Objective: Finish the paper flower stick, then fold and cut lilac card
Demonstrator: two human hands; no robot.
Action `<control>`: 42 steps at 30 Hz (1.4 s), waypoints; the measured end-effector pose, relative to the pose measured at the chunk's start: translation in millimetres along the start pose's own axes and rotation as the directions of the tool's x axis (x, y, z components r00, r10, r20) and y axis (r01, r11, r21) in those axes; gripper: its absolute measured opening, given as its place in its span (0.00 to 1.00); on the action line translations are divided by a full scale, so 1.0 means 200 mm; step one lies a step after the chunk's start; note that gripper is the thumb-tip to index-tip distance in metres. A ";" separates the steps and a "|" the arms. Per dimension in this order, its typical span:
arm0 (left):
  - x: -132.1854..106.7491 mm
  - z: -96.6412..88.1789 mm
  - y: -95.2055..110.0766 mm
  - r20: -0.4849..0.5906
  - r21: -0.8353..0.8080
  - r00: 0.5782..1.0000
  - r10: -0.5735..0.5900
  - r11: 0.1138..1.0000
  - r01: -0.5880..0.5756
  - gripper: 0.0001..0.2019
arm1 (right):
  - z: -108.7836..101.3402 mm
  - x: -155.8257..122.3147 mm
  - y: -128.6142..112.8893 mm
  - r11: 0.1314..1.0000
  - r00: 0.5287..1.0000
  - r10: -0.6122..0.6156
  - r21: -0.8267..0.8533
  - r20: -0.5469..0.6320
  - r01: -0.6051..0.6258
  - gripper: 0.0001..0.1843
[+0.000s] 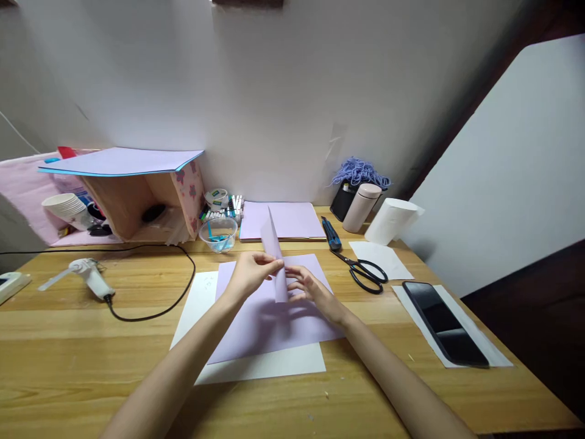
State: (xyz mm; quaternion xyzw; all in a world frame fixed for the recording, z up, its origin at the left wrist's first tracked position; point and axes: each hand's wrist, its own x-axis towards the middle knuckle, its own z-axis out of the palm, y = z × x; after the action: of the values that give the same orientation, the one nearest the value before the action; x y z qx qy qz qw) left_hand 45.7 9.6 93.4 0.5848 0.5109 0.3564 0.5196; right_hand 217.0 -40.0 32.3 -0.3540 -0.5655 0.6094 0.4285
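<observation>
Between my hands a narrow piece of lilac paper (280, 286) stands on edge, tilted, above the work surface. My left hand (251, 271) pinches it near the middle, thumb and fingers on its left side. My right hand (317, 292) is at its right side with fingers bent and spread, the fingertips at or very near the paper; whether they press on it I cannot tell. Beneath lies a larger lilac sheet (242, 329), which rests on a white sheet (292, 361) on the wooden table (114, 372).
Black-handled scissors (365, 274) and a utility knife (331, 235) lie to the right, near a phone (445, 323). At the left is a corded glue gun (91, 277). Behind stand a plastic bowl (219, 235), a lilac paper stack (297, 219), a tumbler (361, 207) and a paper roll (390, 222).
</observation>
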 end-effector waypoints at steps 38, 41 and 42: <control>-0.02 0.20 -0.33 0.219 0.389 0.921 0.321 0.837 -0.385 0.22 | -0.13 0.08 0.15 0.950 0.850 0.313 0.147 -0.423 -0.277 0.20; -0.03 0.19 -0.30 0.268 0.368 0.917 0.295 0.849 -0.380 0.21 | -0.12 0.07 0.15 0.966 0.839 0.257 0.112 -0.480 -0.232 0.23; -0.03 0.18 -0.29 0.293 0.365 0.917 0.272 0.854 -0.370 0.21 | -0.12 0.07 0.15 0.970 0.844 0.243 0.094 -0.479 -0.225 0.24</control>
State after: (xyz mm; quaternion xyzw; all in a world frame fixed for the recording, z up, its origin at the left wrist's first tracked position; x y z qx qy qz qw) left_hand 65.5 -8.8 31.2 0.7960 0.4052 0.2519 0.3725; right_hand 230.9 -17.0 1.1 -0.5547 -0.3815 0.5578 0.4854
